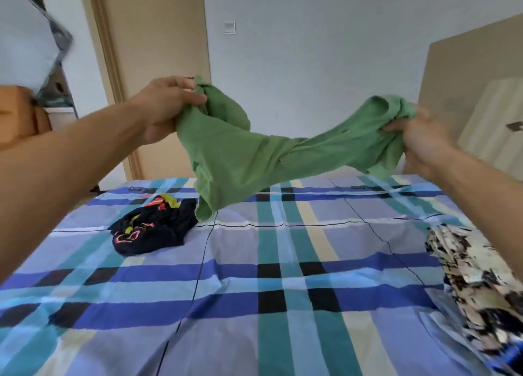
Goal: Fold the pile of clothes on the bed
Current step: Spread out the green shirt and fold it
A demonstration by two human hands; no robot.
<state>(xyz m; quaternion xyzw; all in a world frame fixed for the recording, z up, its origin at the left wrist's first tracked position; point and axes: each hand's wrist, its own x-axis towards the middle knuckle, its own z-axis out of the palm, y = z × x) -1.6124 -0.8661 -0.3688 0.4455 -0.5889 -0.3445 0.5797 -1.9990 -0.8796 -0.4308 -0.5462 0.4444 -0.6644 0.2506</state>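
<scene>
Green fabric, a crumpled green garment (240, 152), is stretched in the air above the far half of the bed (254, 305), held up at both ends. At the left, the left hand (165, 104) has its fingers and thumb curled tight round a bunched corner of the cloth; at the right, the right hand (424, 141) grips the other bunched end, its fingers closed into the fabric, though blur softens their outline. Between the two hands the garment twists and sags, and a loose part hangs down from the left side until its lowest edge is just above the bedcover, near a dark garment. That dark garment (154, 228), black or navy with yellow, orange and pink markings, lies crumpled on the left side of the bed toward the far edge. On the near right edge lies a patterned garment (475, 279) in cream, black and tan, heaped and partly cut off by the frame. The bed wears a plaid sheet in blue, teal, lilac and cream. Beyond it stand a tan door (158, 36), a white wall with a switch plate (230, 28), and, at the far right, a tan board (467, 64).
</scene>
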